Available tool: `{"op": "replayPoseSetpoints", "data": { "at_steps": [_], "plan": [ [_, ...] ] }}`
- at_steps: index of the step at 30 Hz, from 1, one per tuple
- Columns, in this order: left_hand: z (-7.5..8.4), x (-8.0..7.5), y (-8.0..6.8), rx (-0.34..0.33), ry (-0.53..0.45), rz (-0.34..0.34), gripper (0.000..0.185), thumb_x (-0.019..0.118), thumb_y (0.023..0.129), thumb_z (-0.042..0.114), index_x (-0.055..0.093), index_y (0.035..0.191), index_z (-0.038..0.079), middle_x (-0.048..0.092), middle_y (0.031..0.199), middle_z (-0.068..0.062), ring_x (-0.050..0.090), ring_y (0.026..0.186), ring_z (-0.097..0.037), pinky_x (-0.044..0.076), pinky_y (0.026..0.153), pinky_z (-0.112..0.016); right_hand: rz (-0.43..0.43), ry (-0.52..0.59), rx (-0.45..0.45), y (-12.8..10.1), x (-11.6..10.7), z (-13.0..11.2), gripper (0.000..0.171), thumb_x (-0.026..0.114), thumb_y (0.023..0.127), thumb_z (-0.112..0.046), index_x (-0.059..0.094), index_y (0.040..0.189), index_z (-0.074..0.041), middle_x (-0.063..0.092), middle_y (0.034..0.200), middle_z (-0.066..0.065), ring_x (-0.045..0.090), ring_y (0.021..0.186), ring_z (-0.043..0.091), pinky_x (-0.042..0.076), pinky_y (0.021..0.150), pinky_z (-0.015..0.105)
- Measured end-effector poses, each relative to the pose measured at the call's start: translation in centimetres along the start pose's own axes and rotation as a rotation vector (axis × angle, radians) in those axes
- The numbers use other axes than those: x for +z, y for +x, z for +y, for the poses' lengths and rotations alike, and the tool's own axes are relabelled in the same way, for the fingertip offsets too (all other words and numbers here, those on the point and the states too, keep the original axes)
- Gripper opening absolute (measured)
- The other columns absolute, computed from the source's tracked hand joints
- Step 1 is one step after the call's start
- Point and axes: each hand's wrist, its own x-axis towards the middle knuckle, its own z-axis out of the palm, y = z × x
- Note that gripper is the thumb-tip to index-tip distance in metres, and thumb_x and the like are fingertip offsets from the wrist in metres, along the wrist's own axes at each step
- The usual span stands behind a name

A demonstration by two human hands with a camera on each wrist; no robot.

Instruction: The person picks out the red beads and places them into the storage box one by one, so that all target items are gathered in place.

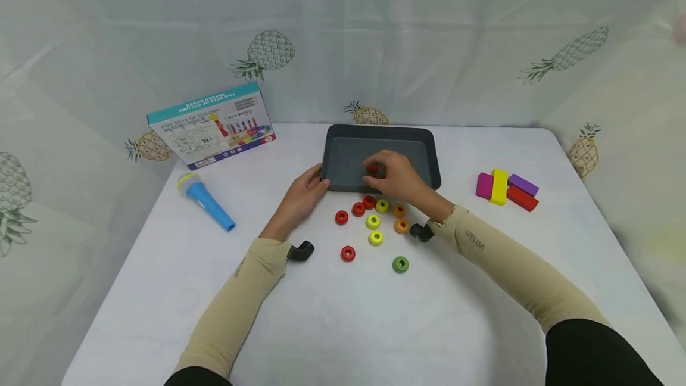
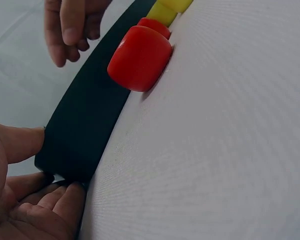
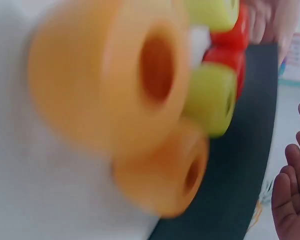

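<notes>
My left hand [image 1: 306,195] grips the left front corner of a dark grey tray [image 1: 343,153], thumb on the rim and fingers against the side. Over the tray is my right hand [image 1: 396,176], its thumb and fingers apart. A red bead [image 1: 372,168] shows in the tray beneath those fingers, partly hidden. In the right wrist view the right fingers [image 3: 292,185] look loosely bent, with nothing seen between them. Several beads with holes lie before the tray: red [image 1: 348,254], yellow-green [image 1: 376,237], orange [image 1: 401,226] and a green one [image 1: 400,264].
At the left a blue toy microphone [image 1: 211,201] lies near a printed cardboard box [image 1: 214,130]. Coloured blocks [image 1: 499,187] in purple, yellow and red lie together at the right. A pineapple-print curtain [image 1: 429,46] hangs behind the white table [image 1: 332,326].
</notes>
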Motion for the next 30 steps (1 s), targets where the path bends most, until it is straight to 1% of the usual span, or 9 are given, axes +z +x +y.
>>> {"op": "replayPoseSetpoints", "data": {
  "at_steps": [4,7,12,15,17,20,24,30],
  "plan": [
    [0.0,-0.1,0.1,0.001,-0.016,-0.005,0.061,0.056,0.104,0.039,0.034,0.159,0.028,0.043,0.160,-0.004,0.042,0.147,-0.018,0.034,0.123,-0.040,-0.036,0.029,-0.027,-0.4,0.3,-1.2,0.036,0.078,0.090,-0.018,0.071,0.121,-0.002,0.068,0.118,0.015,0.063,0.104,0.032,0.056,0.088,0.042],
    [0.1,-0.1,0.3,0.003,-0.028,-0.015,0.061,0.057,0.104,0.039,0.034,0.159,0.028,0.044,0.160,-0.003,0.043,0.147,-0.017,0.033,0.123,-0.040,-0.059,0.053,-0.044,-0.7,0.5,-1.9,0.036,0.079,0.089,-0.017,0.071,0.121,-0.002,0.068,0.118,0.014,0.062,0.103,0.032,0.056,0.090,0.045],
    [0.2,-0.3,0.3,0.010,-0.033,-0.018,0.060,0.057,0.104,0.038,0.034,0.159,0.027,0.044,0.159,-0.003,0.043,0.146,-0.016,0.034,0.123,-0.040,-0.085,0.070,-0.069,-1.2,1.2,-3.0,0.033,0.080,0.088,-0.017,0.072,0.118,-0.004,0.069,0.114,0.013,0.062,0.096,0.030,0.056,0.083,0.040],
    [0.2,-0.3,0.3,0.019,-0.035,-0.016,0.060,0.057,0.104,0.036,0.035,0.159,0.026,0.045,0.159,-0.004,0.043,0.146,-0.016,0.034,0.123,-0.039,-0.115,0.077,-0.084,-1.4,1.7,-3.5,0.032,0.079,0.088,-0.017,0.073,0.117,-0.003,0.069,0.114,0.012,0.064,0.096,0.030,0.057,0.083,0.039],
    [0.1,-0.4,0.3,0.021,-0.031,-0.016,0.060,0.057,0.104,0.036,0.035,0.159,0.026,0.045,0.159,-0.004,0.043,0.146,-0.016,0.034,0.123,-0.040,-0.142,0.085,-0.093,-1.4,2.1,-3.7,0.033,0.079,0.088,-0.017,0.073,0.117,-0.002,0.069,0.114,0.013,0.065,0.096,0.031,0.058,0.083,0.040],
    [0.0,-0.4,0.3,0.020,-0.026,-0.013,0.060,0.057,0.104,0.036,0.035,0.159,0.025,0.045,0.159,-0.004,0.044,0.146,-0.016,0.034,0.123,-0.040,-0.179,0.082,-0.103,-1.4,2.6,-3.9,0.032,0.079,0.088,-0.016,0.074,0.117,-0.001,0.070,0.115,0.014,0.066,0.096,0.030,0.058,0.082,0.037],
    [-0.1,-0.4,0.3,0.024,-0.038,-0.014,0.060,0.057,0.104,0.036,0.035,0.159,0.025,0.045,0.159,-0.005,0.044,0.146,-0.017,0.035,0.122,-0.041,-0.222,0.070,-0.108,-1.3,3.3,-4.2,0.030,0.079,0.088,-0.015,0.075,0.115,-0.003,0.070,0.113,0.011,0.066,0.095,0.027,0.057,0.081,0.030],
    [-0.2,-0.3,0.4,0.032,-0.074,-0.026,0.061,0.058,0.104,0.033,0.035,0.159,0.023,0.046,0.158,-0.007,0.045,0.146,-0.018,0.034,0.122,-0.040,-0.281,0.061,-0.108,-1.3,4.1,-4.4,0.026,0.080,0.086,-0.015,0.077,0.110,-0.007,0.069,0.106,0.007,0.063,0.094,0.021,0.055,0.079,0.027]
  ]
}}
